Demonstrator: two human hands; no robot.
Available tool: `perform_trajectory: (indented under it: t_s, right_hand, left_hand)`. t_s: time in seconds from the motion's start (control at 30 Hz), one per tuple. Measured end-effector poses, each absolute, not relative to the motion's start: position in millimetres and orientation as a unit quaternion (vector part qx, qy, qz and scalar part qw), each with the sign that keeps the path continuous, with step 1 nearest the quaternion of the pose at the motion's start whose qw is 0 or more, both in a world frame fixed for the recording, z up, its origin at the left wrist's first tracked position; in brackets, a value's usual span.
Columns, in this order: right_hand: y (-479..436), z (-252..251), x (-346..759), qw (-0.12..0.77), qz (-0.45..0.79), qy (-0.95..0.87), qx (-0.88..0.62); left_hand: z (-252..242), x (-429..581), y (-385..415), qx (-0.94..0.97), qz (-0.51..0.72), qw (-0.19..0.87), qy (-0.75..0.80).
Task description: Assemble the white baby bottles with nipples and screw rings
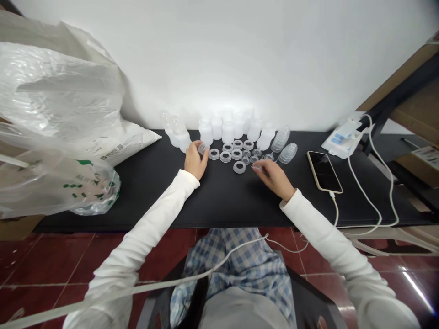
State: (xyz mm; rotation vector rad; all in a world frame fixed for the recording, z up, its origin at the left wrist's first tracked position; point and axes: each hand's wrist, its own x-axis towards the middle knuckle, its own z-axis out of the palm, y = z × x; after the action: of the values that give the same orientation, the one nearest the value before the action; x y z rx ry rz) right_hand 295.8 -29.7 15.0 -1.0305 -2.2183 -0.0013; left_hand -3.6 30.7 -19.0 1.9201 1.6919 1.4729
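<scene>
My left hand (pixel 195 162) has its thumb and fingers closed around a small translucent ring-like piece (pixel 202 148), in front of the frosted baby bottles (pixel 227 132). Two bottles at the left of the row carry clear domed caps (pixel 178 125). With its fingertips, my right hand (pixel 273 177) pinches a small clear piece (pixel 257 167), seemingly a silicone nipple, partly hidden by the fingers. Between the hands lie several translucent collar rings (pixel 239 167) and small clear nipples (pixel 246 160). Stacked clear caps (pixel 287 153) lie on their sides beyond my right hand.
Large plastic bags (pixel 61 91) crowd the left side of the black table (pixel 147 196). On the right are a phone (pixel 324 172) on a charging cable (pixel 363 192) and a white-and-blue packet (pixel 342 137). A white wall (pixel 222 55) rises behind the bottles.
</scene>
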Motion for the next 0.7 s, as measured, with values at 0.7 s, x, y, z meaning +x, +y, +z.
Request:
perform_trajectory:
  t_s: [0.7]
  right_hand:
    - [15.7, 0.3, 221.9, 0.514, -0.022, -0.752, -0.412]
  left_hand:
    - [-4.1, 80.4, 1.8, 0.520, 0.622, 0.488, 0.324]
